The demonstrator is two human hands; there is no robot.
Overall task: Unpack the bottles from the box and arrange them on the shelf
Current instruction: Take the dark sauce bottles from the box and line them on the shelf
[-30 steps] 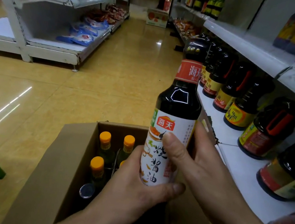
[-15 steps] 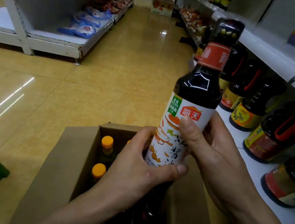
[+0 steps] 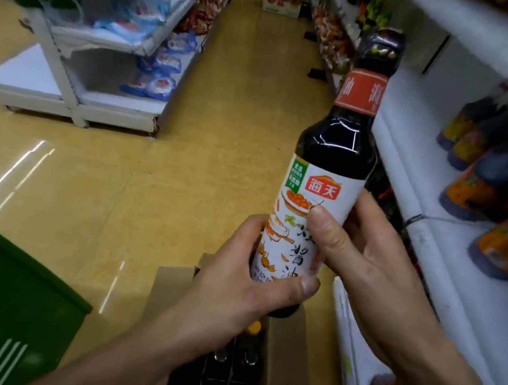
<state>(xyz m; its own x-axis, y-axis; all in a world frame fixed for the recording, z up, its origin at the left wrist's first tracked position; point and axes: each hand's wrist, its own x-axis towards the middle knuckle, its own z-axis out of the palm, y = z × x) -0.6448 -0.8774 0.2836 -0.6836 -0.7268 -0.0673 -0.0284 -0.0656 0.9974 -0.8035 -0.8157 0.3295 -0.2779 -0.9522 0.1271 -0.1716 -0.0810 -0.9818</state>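
Well to the left of the left hand, a green surface (image 3: pixel 3 295) was seen at the frame's edge, and above it a white rack (image 3: pixel 70 94) stocked with blue-and-white packets (image 3: pixel 159 89). The left hand (image 3: pixel 248 278) was curled round the lower part of a dark soy sauce bottle (image 3: pixel 333 152) — thumb laid across the foot of the label, fingers wrapped behind. The bottle was held nearly upright, leaning slightly right, its neck and black cap rising well above both hands. Directly beneath the left hand an open cardboard box (image 3: pixel 282 378) was set on the floor, with dark bottles (image 3: pixel 215 384) standing inside and one orange cap (image 3: pixel 254 327) shown just under the held bottle's base. The right hand (image 3: pixel 367 268) was closed on the bottle's right side, a little higher — thumb pressed on the label's front, fingers hidden behind. To the right of that hand the white shelf (image 3: pixel 476 323) was seen, with blurred orange-labelled bottles (image 3: pixel 481 190) on it, apart from the held bottle.
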